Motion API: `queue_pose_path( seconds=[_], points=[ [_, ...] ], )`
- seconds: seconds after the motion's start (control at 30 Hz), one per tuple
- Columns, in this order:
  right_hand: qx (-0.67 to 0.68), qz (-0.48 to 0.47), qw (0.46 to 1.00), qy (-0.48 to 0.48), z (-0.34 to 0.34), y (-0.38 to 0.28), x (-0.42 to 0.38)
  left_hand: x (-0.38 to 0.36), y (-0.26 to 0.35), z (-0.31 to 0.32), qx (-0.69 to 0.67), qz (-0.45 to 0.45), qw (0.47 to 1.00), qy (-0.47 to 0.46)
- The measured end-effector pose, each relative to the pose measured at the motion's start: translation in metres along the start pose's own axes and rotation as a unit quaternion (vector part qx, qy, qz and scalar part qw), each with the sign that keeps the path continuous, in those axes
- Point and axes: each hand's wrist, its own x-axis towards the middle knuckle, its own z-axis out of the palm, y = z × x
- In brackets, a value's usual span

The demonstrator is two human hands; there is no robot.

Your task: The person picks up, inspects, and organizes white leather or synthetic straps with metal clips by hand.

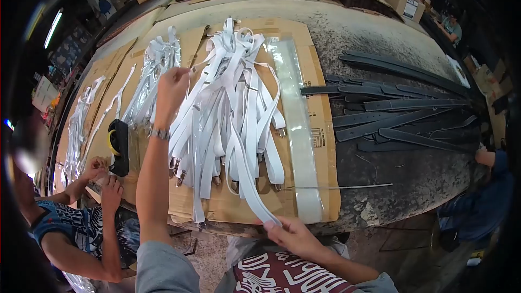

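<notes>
A large pile of white suspenders [230,76] with metal clips at their lower ends lies on flattened cardboard. My right hand [293,237] pinches the lower end of one white suspender strap [245,176], which runs down from the pile over the cardboard's front edge. Raised at the pile's left side, my left hand [172,86] is closed, with a thin white strap end appearing at its fingertips. Clear plastic sleeves [290,130] lie flat to the right of the pile.
Smaller bundles of white suspenders [157,57] in plastic lie left. A black tape dispenser [119,146] stands near a co-worker's hands [106,179]. Dark leather straps [401,103] cover the table's right side, where another person's hand [484,156] reaches in. A thin rod [358,186] lies in front.
</notes>
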Motion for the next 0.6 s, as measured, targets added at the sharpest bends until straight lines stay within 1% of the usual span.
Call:
queue_pose_path(
  seconds=[0.03,0.07,0.13,0.17,0.2,0.27,0.33,0.37,0.47,0.53,0.57,0.6],
  points=[
    [0.01,-0.014,1.0,0.025,-0.001,0.003,0.001,-0.025,0.018,-0.005,-0.04,-0.004,0.999,-0.011],
    [0.105,0.006,0.994,0.009,-0.004,0.0,0.001,-0.052,0.038,-0.008,-0.08,-0.007,0.997,-0.022],
    [0.295,0.051,0.954,-0.023,-0.011,-0.008,-0.003,-0.107,0.076,-0.019,-0.075,-0.061,0.991,-0.095],
    [0.302,0.05,0.951,-0.044,-0.016,-0.009,-0.003,-0.132,0.092,-0.022,-0.081,-0.116,0.979,-0.144],
    [0.251,0.04,0.967,-0.029,-0.013,-0.013,-0.003,-0.155,0.105,-0.024,-0.086,-0.171,0.963,-0.19],
    [0.145,0.022,0.989,0.003,-0.002,-0.025,-0.008,-0.197,0.122,-0.023,-0.077,-0.231,0.93,-0.274],
    [-0.021,-0.086,0.995,0.044,0.008,-0.029,-0.011,-0.228,0.142,-0.019,-0.155,-0.292,0.887,-0.322],
    [-0.106,-0.138,0.982,0.067,0.011,-0.03,-0.012,-0.242,0.144,-0.014,-0.186,-0.286,0.881,-0.327],
    [-0.272,-0.127,0.946,0.123,0.009,-0.038,-0.014,-0.274,0.141,0.002,-0.291,-0.274,0.854,-0.333],
    [-0.242,-0.099,0.959,0.105,0.009,-0.043,-0.013,-0.288,0.126,0.016,-0.363,-0.278,0.831,-0.318],
    [-0.232,-0.084,0.965,0.094,0.007,-0.046,-0.011,-0.291,0.126,0.021,-0.411,-0.297,0.811,-0.293],
    [-0.222,-0.069,0.969,0.083,0.005,-0.049,-0.009,-0.292,0.121,0.025,-0.424,-0.291,0.813,-0.273]
  ],
)
